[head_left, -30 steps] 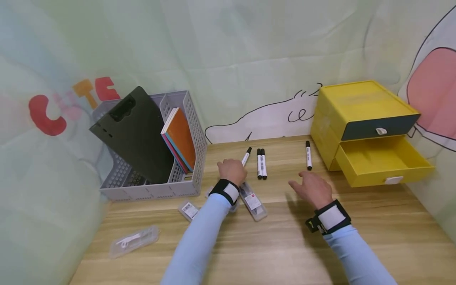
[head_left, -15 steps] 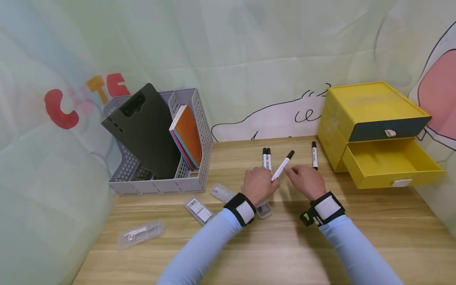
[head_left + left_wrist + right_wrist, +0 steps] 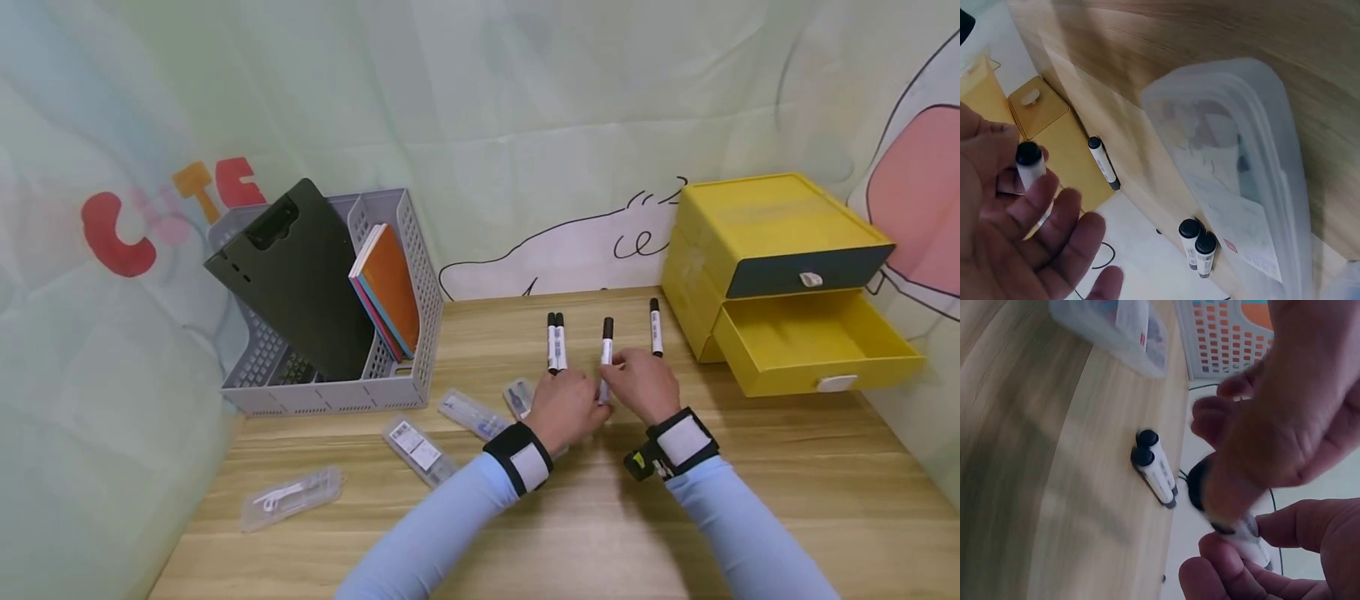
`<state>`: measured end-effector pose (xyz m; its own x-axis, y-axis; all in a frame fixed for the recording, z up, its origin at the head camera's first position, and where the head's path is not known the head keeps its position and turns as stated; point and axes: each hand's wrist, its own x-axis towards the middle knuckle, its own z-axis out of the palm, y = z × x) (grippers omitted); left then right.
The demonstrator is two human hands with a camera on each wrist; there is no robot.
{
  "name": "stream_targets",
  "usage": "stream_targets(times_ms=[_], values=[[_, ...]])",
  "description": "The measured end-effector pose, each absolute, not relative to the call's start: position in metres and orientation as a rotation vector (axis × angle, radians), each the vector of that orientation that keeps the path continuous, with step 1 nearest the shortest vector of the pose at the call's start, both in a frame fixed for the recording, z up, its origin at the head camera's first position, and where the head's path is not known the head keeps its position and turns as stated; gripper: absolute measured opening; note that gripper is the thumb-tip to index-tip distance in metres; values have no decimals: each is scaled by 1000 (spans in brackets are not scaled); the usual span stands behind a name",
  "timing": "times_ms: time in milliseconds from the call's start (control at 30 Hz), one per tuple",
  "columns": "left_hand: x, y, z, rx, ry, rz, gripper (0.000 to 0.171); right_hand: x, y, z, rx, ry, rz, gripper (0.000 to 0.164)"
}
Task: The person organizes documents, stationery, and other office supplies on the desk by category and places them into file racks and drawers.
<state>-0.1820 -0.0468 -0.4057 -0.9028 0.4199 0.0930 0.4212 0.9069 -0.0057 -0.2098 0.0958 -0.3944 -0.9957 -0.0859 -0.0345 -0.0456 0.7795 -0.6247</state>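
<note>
My right hand point(image 3: 643, 385) pinches a white marker pen point(image 3: 607, 346) between thumb and finger, its black top upward. At the pen's lower end, my left hand point(image 3: 567, 408) also holds it with curled fingers; its palm side is hidden in the head view. In the right wrist view fingers of both hands meet around the black-ended pen, one thumb blurred over it. Beyond the left hand two matching markers point(image 3: 556, 340) lie side by side. Another marker point(image 3: 656, 327) lies right of the held one. Clear plastic cases point(image 3: 470, 413) lie by the left wrist, one partly under it.
A grey basket point(image 3: 322, 398) at back left holds a black clipboard point(image 3: 300, 283) and notebooks point(image 3: 390, 287). At right stands a yellow drawer box point(image 3: 780, 208), its lower drawer point(image 3: 787, 380) pulled out. A labelled case point(image 3: 416, 447) and a scissors case point(image 3: 292, 498) lie at front left.
My left hand has carried the marker rightward from beside the pair to my right hand. My right hand has moved inward and now grips it too; the marker has turned more upright.
</note>
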Motion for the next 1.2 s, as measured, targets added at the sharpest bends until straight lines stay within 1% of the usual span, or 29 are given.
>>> stream_targets(times_ms=[133,267,433,600,733,1000,1200], values=[[-182,-56,-406,-648,-3025,-55,36,-209,103,-389,-82,2928,-1003,42],[-187,-73,-405,-547,-3072,30,41,-206,111,-379,-99,2978,-996,43],[-195,-100,-403,-342,-3167,152,46,-202,123,-369,-114,3094,-917,38],[-207,-129,-400,-84,-3273,140,50,-199,134,-362,-139,3115,-882,31],[-215,-149,-397,54,-3385,155,49,-197,142,-357,-148,3101,-862,30],[-215,-160,-384,101,-3470,89,45,-188,169,-337,-105,3143,-752,33],[-215,-159,-382,93,-3468,74,40,-184,198,-321,13,3147,-671,38]])
